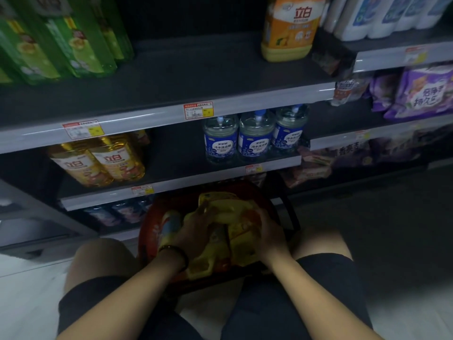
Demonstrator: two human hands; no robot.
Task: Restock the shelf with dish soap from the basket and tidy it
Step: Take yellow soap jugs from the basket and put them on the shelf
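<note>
**Head view: person crouched before a store shelf unit.** Both hands are lowered into a red basket [146, 231] that stands on the floor between the knees.

- **Left hand** [193, 227]: the fingers are curled over the top of the yellow dish soap bottles [235, 213] lying in the basket. A dark bracelet [174, 253] circles the wrist.
- **Right hand** [267, 231]: the fingers are wrapped round the right flank of the same yellow cluster, beside an orange label.
- The contents are blurred, so it cannot be told whether the hands grip one bottle or two.

**Shelving.**

- Just beyond the hands runs the middle shelf [176, 153], dark-boarded with a grey edge strip.
- Ahead of the right hand, three clear bottles with blue labels [255, 138] stand on it side by side.
- Ahead and left of the left hand, two golden bottles [98, 160] stand touching.
- Higher up lies the upper shelf [196, 77], whose grey strip carries red-and-yellow price tags [198, 110].
- An orange-labelled yellow bottle [289, 28] stands on it, above and beyond the right hand.
- Green bottles [61, 45] crowd its end, far up-left of the left hand.
- Right of the right hand, a neighbouring bay holds purple bags [421, 92] with white bottles [392, 15] above them.

**Floor.** There is pale tile [24, 278] to the left of the left hand. The floor is darker to the right of the right hand.
</note>
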